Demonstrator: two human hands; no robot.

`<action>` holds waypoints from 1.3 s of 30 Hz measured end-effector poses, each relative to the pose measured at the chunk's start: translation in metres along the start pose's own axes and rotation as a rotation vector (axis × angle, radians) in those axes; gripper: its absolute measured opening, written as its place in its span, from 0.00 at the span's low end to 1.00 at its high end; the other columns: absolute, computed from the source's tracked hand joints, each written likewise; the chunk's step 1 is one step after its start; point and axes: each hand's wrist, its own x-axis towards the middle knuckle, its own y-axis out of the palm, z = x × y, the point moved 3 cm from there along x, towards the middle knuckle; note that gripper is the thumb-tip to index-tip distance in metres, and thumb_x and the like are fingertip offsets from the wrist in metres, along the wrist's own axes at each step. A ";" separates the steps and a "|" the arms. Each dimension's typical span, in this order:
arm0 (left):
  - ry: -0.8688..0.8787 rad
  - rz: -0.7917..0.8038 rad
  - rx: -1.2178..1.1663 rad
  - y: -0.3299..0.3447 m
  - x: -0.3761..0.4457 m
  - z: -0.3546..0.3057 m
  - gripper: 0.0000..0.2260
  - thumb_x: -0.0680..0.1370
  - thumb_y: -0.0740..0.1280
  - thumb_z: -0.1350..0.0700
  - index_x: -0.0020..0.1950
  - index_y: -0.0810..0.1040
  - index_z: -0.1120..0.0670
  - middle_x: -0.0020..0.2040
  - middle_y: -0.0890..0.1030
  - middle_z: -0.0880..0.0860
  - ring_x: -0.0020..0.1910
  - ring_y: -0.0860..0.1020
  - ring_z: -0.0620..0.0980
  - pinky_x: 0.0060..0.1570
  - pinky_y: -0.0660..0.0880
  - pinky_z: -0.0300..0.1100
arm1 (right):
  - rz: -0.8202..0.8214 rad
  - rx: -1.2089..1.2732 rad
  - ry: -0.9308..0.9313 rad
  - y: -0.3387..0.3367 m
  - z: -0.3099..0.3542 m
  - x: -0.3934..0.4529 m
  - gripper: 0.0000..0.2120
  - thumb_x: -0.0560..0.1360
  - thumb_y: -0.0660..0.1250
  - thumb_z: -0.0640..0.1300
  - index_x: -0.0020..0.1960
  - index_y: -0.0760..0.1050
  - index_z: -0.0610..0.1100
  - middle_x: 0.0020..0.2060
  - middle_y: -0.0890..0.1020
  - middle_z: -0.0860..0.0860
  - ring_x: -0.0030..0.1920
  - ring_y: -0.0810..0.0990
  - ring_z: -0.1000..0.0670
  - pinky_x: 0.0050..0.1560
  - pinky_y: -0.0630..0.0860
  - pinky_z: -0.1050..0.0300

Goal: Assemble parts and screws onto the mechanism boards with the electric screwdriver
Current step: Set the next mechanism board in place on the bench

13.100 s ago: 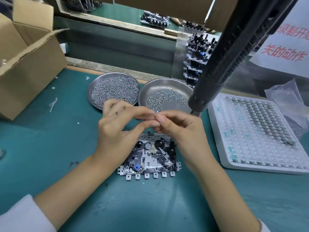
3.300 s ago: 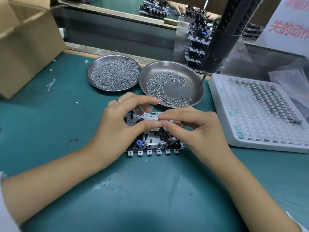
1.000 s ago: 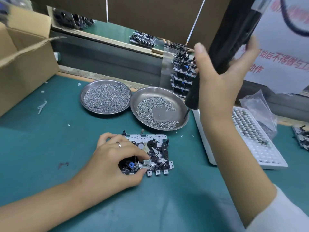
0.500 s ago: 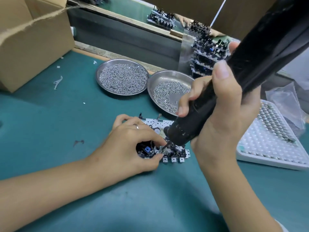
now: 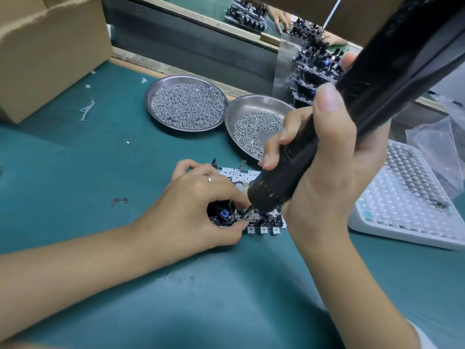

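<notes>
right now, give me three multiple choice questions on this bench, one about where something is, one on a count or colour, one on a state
1. Where does the cardboard box stand?
A. far left of the bench
B. on the white tray
C. between the two dishes

2. How many round metal dishes of screws are on the mat?
A. one
B. two
C. four

3. What is the right hand doing?
A. lying flat on the mat
B. reaching into a dish
C. gripping the electric screwdriver

Answers:
1 A, the box fills the upper left corner, left of both dishes.
2 B, a fuller left dish and a right dish sit side by side.
3 C, its fingers wrap the black barrel, whose tip points down at the mechanism board beside the left hand.
</notes>
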 end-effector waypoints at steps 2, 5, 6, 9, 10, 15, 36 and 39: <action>-0.015 0.003 0.006 0.000 0.000 0.001 0.15 0.64 0.73 0.49 0.41 0.69 0.36 0.37 0.75 0.33 0.43 0.73 0.39 0.57 0.61 0.41 | 0.006 0.002 -0.008 0.001 0.000 0.000 0.08 0.71 0.64 0.42 0.48 0.67 0.46 0.23 0.70 0.50 0.18 0.67 0.49 0.24 0.67 0.63; -0.021 0.005 0.014 -0.001 -0.001 0.000 0.17 0.64 0.74 0.49 0.40 0.67 0.34 0.35 0.73 0.32 0.42 0.72 0.39 0.56 0.61 0.41 | 0.021 0.008 -0.024 0.002 0.000 -0.001 0.09 0.71 0.63 0.42 0.50 0.66 0.45 0.23 0.70 0.52 0.19 0.68 0.51 0.23 0.67 0.62; -0.021 0.003 0.018 -0.001 -0.001 0.000 0.18 0.64 0.74 0.50 0.39 0.66 0.34 0.35 0.73 0.31 0.42 0.72 0.38 0.56 0.61 0.41 | 0.025 0.011 -0.026 0.003 0.000 -0.001 0.10 0.71 0.63 0.42 0.51 0.66 0.44 0.24 0.70 0.52 0.19 0.68 0.52 0.23 0.67 0.62; -0.019 0.003 0.018 -0.001 -0.001 0.000 0.18 0.63 0.74 0.50 0.39 0.67 0.34 0.34 0.73 0.31 0.42 0.72 0.38 0.56 0.61 0.42 | 0.020 0.011 -0.020 0.002 -0.001 -0.002 0.14 0.71 0.64 0.42 0.53 0.65 0.40 0.25 0.70 0.50 0.19 0.67 0.49 0.23 0.67 0.62; -0.019 0.002 0.019 -0.001 -0.001 0.000 0.18 0.63 0.74 0.50 0.39 0.67 0.34 0.34 0.73 0.31 0.42 0.72 0.39 0.56 0.61 0.42 | 0.014 0.009 -0.016 0.002 -0.001 -0.002 0.15 0.71 0.64 0.42 0.54 0.64 0.38 0.25 0.70 0.49 0.19 0.67 0.49 0.23 0.67 0.62; -0.011 -0.006 0.042 -0.001 0.000 0.001 0.20 0.64 0.74 0.50 0.36 0.64 0.32 0.32 0.71 0.30 0.42 0.71 0.36 0.56 0.61 0.41 | 0.019 -0.014 -0.014 -0.001 -0.003 -0.002 0.12 0.71 0.64 0.42 0.48 0.63 0.39 0.25 0.70 0.48 0.19 0.67 0.48 0.23 0.67 0.60; -0.027 0.011 0.049 -0.001 -0.003 -0.001 0.07 0.65 0.74 0.50 0.42 0.84 0.47 0.38 0.81 0.38 0.42 0.75 0.40 0.59 0.64 0.47 | 0.072 -0.170 0.118 -0.028 -0.009 0.006 0.11 0.72 0.67 0.49 0.49 0.67 0.48 0.33 0.75 0.42 0.27 0.75 0.46 0.29 0.73 0.58; -0.009 0.020 0.067 -0.001 -0.002 -0.002 0.08 0.65 0.74 0.48 0.43 0.84 0.47 0.39 0.81 0.38 0.42 0.76 0.41 0.60 0.64 0.47 | 0.182 -0.609 0.075 -0.056 -0.019 -0.006 0.09 0.75 0.61 0.55 0.53 0.70 0.52 0.40 0.79 0.46 0.39 0.77 0.47 0.40 0.74 0.56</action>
